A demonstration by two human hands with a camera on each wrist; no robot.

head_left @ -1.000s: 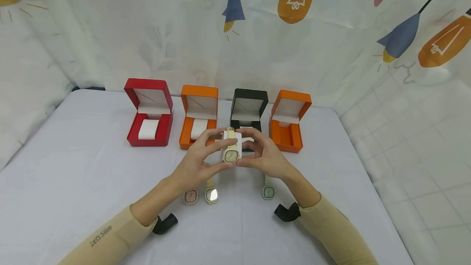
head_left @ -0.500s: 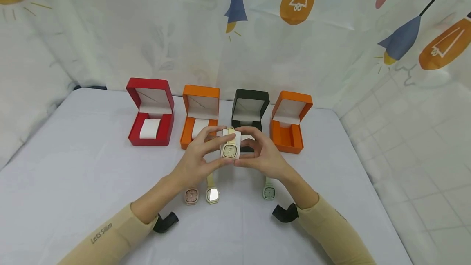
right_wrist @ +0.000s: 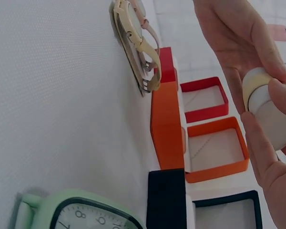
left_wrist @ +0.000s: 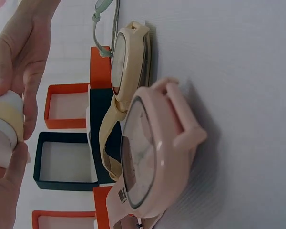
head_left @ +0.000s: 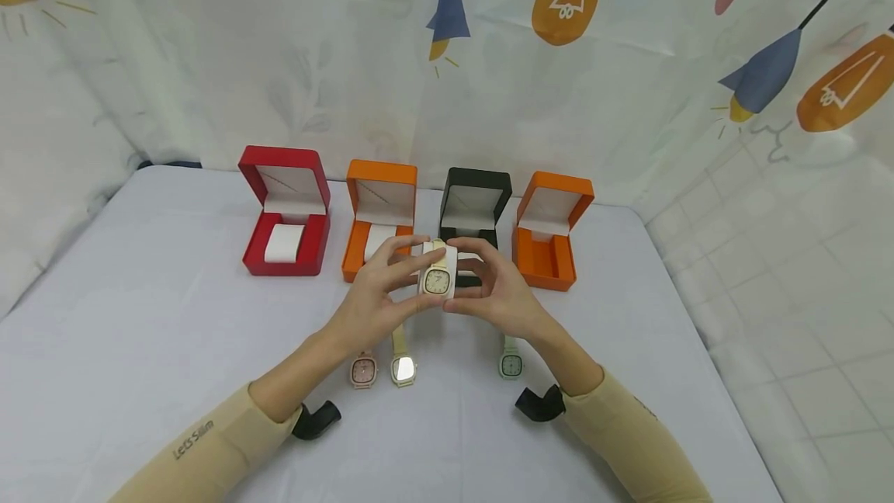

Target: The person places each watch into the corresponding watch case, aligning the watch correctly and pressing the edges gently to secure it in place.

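Observation:
Both hands hold a white watch cushion (head_left: 451,261) with a cream watch (head_left: 437,281) strapped round it, raised in front of the dark green box (head_left: 475,191). My left hand (head_left: 370,301) pinches it from the left, thumb below and fingers above. From the other side, my right hand (head_left: 504,295) grips it between thumb and fingers. In the right wrist view the cream strap (right_wrist: 253,86) circles the cushion's end. On the table below lie a pink watch (head_left: 363,371), another cream watch (head_left: 403,369) and a green watch (head_left: 511,365).
Behind the hands stand more open watch boxes: a red box (head_left: 320,247) and an orange box (head_left: 354,251), each with a white cushion, and a right-hand orange box (head_left: 563,278) without one. Black curved pieces (head_left: 317,420) protrude at both cuffs. A printed curtain (head_left: 279,60) hangs behind the table.
The hands have raised the cushion and cream watch slightly, away from the body. Both hands keep their hold. Boxes and the watches on the table stay in place.

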